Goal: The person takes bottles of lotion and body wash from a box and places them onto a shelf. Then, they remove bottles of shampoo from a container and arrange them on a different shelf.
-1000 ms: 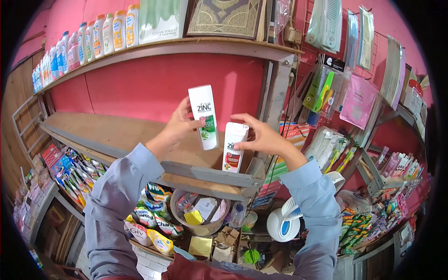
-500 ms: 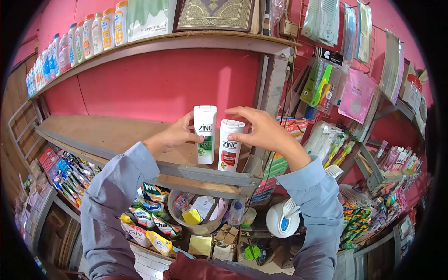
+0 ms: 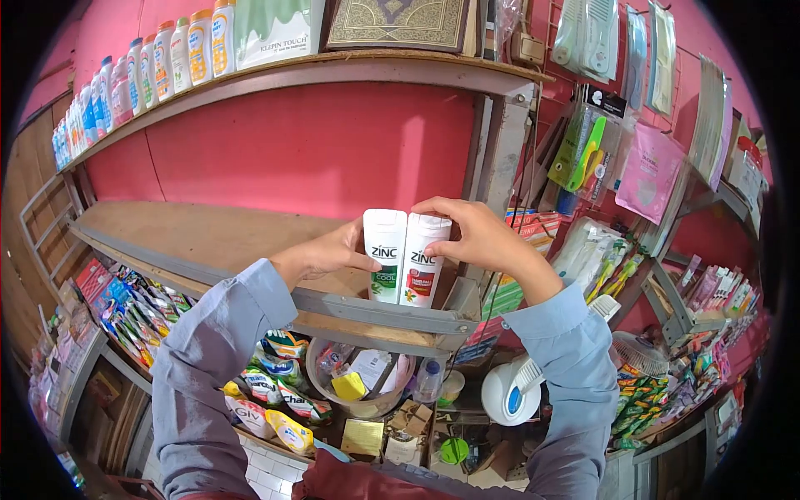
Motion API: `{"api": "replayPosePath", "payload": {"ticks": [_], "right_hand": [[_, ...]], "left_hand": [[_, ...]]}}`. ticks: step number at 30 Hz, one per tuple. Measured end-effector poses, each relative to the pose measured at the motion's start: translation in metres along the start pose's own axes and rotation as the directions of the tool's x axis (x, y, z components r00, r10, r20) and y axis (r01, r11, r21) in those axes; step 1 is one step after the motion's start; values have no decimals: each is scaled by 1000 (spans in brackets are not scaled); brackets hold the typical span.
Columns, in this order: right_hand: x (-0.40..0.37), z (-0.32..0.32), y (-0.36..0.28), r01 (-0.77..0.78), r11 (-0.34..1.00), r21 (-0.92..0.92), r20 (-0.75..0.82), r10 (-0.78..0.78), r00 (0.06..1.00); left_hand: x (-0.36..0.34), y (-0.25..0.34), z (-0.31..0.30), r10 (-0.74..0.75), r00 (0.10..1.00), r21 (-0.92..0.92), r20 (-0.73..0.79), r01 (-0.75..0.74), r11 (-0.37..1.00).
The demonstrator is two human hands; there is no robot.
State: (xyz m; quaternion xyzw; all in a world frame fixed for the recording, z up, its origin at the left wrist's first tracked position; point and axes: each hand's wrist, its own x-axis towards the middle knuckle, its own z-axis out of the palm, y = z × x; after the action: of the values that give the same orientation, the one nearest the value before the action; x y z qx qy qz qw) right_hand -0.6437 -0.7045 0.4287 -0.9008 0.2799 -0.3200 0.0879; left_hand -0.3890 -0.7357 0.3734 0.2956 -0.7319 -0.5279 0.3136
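Two white ZINC bottles stand upright side by side on the right end of the wooden shelf (image 3: pixel 217 242), close behind its metal front edge. My left hand (image 3: pixel 333 252) grips the bottle with the green label (image 3: pixel 387 258) from its left side, thumb across the front. Around the bottle with the red label (image 3: pixel 423 268), my right hand (image 3: pixel 467 233) is closed, its fingers over the top right and its thumb on the front. The two bottles are touching or nearly so. Their backs and some of my fingertips are hidden.
Above, an upper shelf (image 3: pixel 275 71) bears a row of bottles and a framed ornate piece (image 3: pixel 396 23). A metal post (image 3: pixel 500 150) rises right of my right hand. Below are a round tub (image 3: pixel 358 407), detergent packs and a white round-bodied object (image 3: pixel 507 393). Packaged goods hang at right.
The green-label bottle has come down onto the shelf, and now stands against or beside the red-label one. My right hand has closed further around its bottle. The view has shifted slightly.
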Motion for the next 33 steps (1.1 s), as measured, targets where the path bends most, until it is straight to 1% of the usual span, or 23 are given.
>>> {"api": "replayPosePath", "payload": {"ticks": [2,5,8,11,17,20,23,26,29,33], "right_hand": [[-1,-1,-1,-33,999,14,10,33,999],[0,-1,-1,3,1000,24,13,-3,1000],[2,-1,-2,23,999,-24,22,-23,999],[2,-3,-4,21,998,-55,28,-19,999],[0,-6,-1,31,998,-55,33,-30,999],[0,-7,-5,-23,1000,13,50,22,999],[-1,-6,-6,-30,1000,7,46,30,999],[-1,-6,-3,5,1000,3,34,-5,999],[-2,-8,-3,35,999,5,44,-36,998],[-2,-11,-2,4,998,60,69,-8,998]], "left_hand": [[-1,3,4,-14,1000,-57,-2,14,998],[0,4,10,-80,997,6,-22,80,997],[4,2,9,-108,994,34,22,107,994],[9,-4,3,-108,993,53,54,105,993],[12,-7,3,-110,991,26,70,108,994],[12,-8,4,-87,992,3,93,87,996],[10,-5,5,-104,991,12,86,104,995],[12,-5,4,-104,988,-12,114,106,994],[15,-7,4,-134,985,3,106,135,991],[14,-4,7,-119,987,2,112,119,993]]}}
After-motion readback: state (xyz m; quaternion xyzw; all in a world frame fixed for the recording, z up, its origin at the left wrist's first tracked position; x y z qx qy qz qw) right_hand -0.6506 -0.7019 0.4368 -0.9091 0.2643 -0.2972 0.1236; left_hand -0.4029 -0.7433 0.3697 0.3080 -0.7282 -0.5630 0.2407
